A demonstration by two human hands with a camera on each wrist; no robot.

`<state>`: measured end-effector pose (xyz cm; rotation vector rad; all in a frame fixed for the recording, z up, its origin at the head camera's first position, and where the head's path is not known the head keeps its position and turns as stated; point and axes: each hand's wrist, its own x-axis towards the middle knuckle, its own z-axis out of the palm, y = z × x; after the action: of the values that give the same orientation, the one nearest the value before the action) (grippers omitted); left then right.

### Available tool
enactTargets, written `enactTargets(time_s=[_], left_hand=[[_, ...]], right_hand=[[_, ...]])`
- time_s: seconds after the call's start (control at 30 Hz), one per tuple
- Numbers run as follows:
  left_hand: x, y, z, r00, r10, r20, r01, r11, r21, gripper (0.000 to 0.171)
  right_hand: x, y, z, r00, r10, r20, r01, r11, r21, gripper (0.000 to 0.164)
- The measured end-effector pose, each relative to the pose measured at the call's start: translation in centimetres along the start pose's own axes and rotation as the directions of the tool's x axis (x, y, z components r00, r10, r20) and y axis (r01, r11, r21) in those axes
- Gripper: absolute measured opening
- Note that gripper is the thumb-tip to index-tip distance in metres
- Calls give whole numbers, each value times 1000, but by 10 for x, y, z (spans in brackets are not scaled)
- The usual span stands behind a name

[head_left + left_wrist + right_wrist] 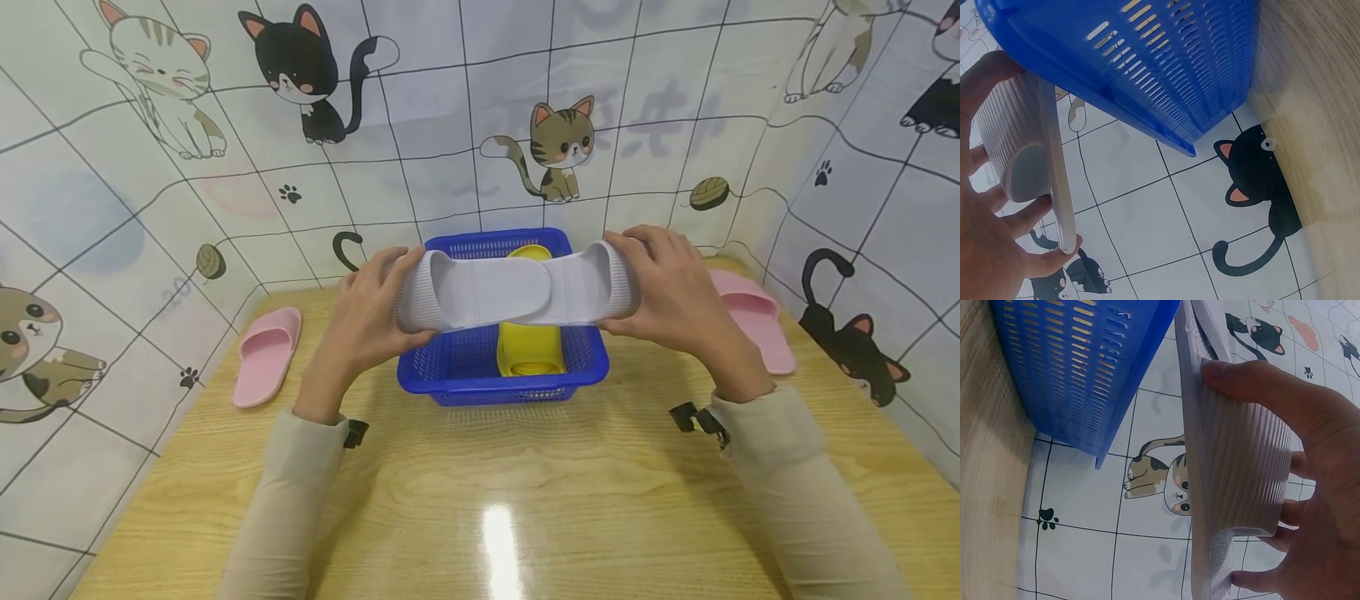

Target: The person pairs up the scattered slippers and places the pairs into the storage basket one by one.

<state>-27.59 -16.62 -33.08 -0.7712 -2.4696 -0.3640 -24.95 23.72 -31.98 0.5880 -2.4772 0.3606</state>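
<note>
My left hand (365, 304) grips a white slipper (487, 293) around its ribbed strap. In the left wrist view the thumb and fingers lie around that strap and the sole edge. My right hand (671, 292) holds a second white slipper (573, 292) by its ribbed strap (1241, 456), toe pointing right. Heel ends overlap in the middle, the left slipper's heel over the right one's. Both slippers are held above a blue basket (480, 386), partly covering it. Inside the basket, yellow slippers (529, 343) show above and below the white pair.
One pink slipper (267, 354) lies on the wooden table (420, 500) at the left. Another pink slipper (753, 321) lies at the right, partly behind my right hand and wrist. A cat-patterned tile-print covering (442, 117) stands behind and along both sides.
</note>
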Motion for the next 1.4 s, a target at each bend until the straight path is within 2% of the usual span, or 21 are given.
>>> enactTargets(time_s=[1.4], left_hand=[[2, 5, 8, 999, 13, 40, -14, 1000, 15, 119]], right_hand=[[1, -4, 3, 999, -10, 32, 10, 1000, 0, 108]])
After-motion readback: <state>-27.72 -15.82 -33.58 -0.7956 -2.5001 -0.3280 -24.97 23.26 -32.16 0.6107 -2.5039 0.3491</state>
